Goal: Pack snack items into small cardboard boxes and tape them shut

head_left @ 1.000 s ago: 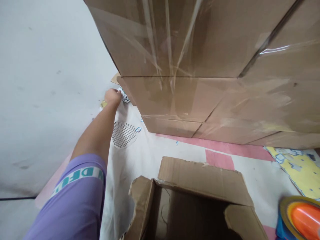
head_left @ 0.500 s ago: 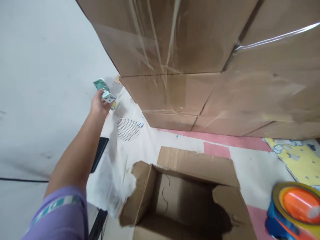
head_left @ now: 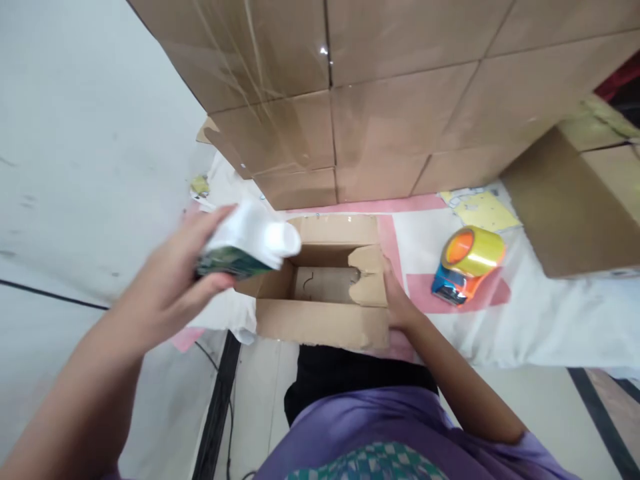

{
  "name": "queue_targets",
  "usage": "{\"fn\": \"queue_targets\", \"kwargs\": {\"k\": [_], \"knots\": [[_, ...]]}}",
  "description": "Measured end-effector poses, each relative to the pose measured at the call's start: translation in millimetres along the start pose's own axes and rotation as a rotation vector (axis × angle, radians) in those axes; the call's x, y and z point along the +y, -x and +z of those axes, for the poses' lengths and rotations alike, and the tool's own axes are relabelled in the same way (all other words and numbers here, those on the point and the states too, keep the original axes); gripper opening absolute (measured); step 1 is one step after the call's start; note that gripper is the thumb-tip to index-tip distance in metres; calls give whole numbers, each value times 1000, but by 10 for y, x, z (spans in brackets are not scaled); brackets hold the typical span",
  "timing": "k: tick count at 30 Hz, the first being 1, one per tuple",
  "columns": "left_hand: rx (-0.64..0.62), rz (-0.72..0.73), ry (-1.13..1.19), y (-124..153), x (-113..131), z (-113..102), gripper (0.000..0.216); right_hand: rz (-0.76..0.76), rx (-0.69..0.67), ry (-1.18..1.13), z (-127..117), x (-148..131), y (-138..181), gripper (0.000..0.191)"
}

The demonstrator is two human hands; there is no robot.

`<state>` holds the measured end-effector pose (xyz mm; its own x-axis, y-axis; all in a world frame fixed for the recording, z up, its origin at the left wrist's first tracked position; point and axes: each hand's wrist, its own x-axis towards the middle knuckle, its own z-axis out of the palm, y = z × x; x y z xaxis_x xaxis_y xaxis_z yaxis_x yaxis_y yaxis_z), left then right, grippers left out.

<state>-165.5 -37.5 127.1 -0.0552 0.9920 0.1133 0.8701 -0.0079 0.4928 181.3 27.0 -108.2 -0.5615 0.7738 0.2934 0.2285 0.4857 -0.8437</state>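
My left hand [head_left: 173, 280] is closed round a white and green carton [head_left: 245, 243] with a white cap, its thumb along the near side. The carton is tilted, cap pointing right, above the left end of an open cardboard box [head_left: 320, 323]. Motion blurs the carton, and its print cannot be read. The box stands at the table's near edge with its flaps folded outward; its visible floor is bare apart from a dark curved mark. My right hand [head_left: 399, 300] holds the box by its right side, the fingers partly hidden behind the flap.
Stacked cardboard cartons [head_left: 390, 120] wrapped in clear film rise behind the box. A tape dispenser [head_left: 467, 263] with yellow tape lies to the right on the cloth-covered table [head_left: 460, 333]. Another open cardboard box [head_left: 570, 207] stands farther right. A white wall [head_left: 75, 167] borders the left.
My left hand has brought the carton from beside the wall back towards the open box. My right hand has come into view at the box's right side. The view has shifted right and down.
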Motion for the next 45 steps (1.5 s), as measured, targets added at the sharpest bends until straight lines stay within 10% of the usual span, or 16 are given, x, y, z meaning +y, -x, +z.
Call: {"fn": "queue_targets", "kwargs": {"k": [8, 17, 28, 45], "knots": [[-539, 240, -558, -114, 458, 799, 49, -172, 21, 36, -1, -52, -7, 138], [-644, 209, -766, -234, 327, 1493, 50, -189, -37, 51, -5, -13, 53, 140], [-674, 163, -736, -11, 373, 1600, 50, -144, -59, 54, -52, -11, 157, 134], [-729, 299, -631, -377, 543, 1581, 51, -66, -68, 39, -64, -75, 90, 136]]}}
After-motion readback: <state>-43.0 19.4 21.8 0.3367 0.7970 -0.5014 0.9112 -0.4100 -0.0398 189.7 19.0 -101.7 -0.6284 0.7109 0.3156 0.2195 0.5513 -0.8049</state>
